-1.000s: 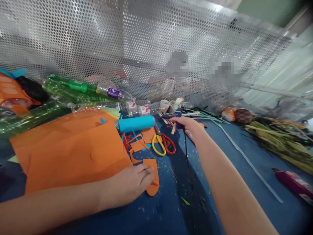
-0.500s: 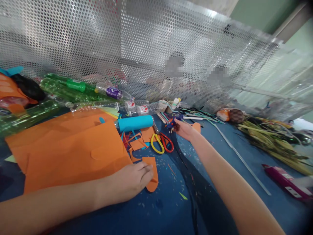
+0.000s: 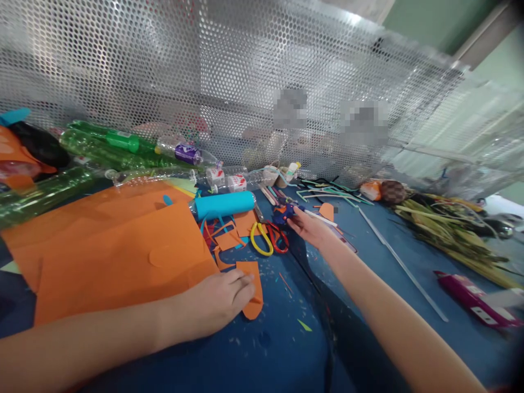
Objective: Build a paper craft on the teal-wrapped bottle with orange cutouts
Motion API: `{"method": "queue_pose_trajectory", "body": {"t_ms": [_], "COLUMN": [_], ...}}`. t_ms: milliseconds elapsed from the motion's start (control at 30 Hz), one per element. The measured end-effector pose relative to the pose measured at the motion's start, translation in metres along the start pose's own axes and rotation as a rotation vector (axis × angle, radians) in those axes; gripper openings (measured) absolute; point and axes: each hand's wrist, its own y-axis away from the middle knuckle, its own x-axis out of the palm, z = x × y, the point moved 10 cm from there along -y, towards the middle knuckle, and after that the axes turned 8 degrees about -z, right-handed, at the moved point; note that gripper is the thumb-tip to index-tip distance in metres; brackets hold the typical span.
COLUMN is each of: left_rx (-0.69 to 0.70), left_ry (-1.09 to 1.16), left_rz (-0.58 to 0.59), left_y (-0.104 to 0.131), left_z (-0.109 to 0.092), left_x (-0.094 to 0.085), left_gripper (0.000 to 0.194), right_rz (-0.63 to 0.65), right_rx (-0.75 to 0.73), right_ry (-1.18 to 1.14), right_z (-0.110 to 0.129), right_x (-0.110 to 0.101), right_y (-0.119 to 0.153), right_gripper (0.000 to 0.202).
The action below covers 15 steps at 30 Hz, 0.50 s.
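My left hand (image 3: 229, 297) is closed with its fingertips on a small orange paper piece (image 3: 250, 267) with a rounded end, lying on the blue tabletop. Its forearm crosses over a large sheet of orange paper (image 3: 123, 256). Further off, my right hand (image 3: 305, 226) grips a blue glue gun (image 3: 284, 213) with orange parts. A white glue stick (image 3: 323, 218) sticks out behind it, and a black cord runs down from it. Just left of that hand lie scissors (image 3: 262, 239) with one yellow and one red handle, beside a blue-wrapped bottle (image 3: 225, 205).
Green plastic bottles (image 3: 118, 144) and clear ones lie along a perforated metal screen (image 3: 229, 71). Orange paper scraps (image 3: 229, 239) surround the scissors. To the right are a long clear stick (image 3: 401, 265), dried leaves (image 3: 446, 234) and a magenta object (image 3: 475, 295). People show blurred behind the screen.
My right hand has drawn the glue gun slightly nearer and lower, and the white glue stick behind it now shows. My left hand stays on the small orange paper piece.
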Motion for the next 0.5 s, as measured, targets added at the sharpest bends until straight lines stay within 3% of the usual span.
{"method": "queue_pose_trajectory", "body": {"t_ms": [233, 367, 467, 500], "left_rx": [-0.009, -0.042, -0.114, -0.136], "left_ry": [0.021, 0.100, 0.180, 0.202], "left_rz": [0.002, -0.075, -0.150, -0.174], "left_y": [0.002, 0.001, -0.003, -0.004], "left_z": [0.001, 0.008, 0.020, 0.024], "left_x": [0.005, 0.002, -0.006, -0.009], "left_gripper": [0.035, 0.032, 0.026, 0.025], "right_rz": [0.073, 0.117, 0.130, 0.129], "right_rx": [-0.013, -0.058, -0.174, -0.335], "right_ry": [0.105, 0.287, 0.491, 0.659], "right_z": [-0.003, -0.007, 0.002, 0.015], "right_x": [-0.008, -0.015, -0.008, 0.000], "right_y": [0.042, 0.064, 0.085, 0.096], "right_gripper": [0.006, 0.007, 0.009, 0.012]}}
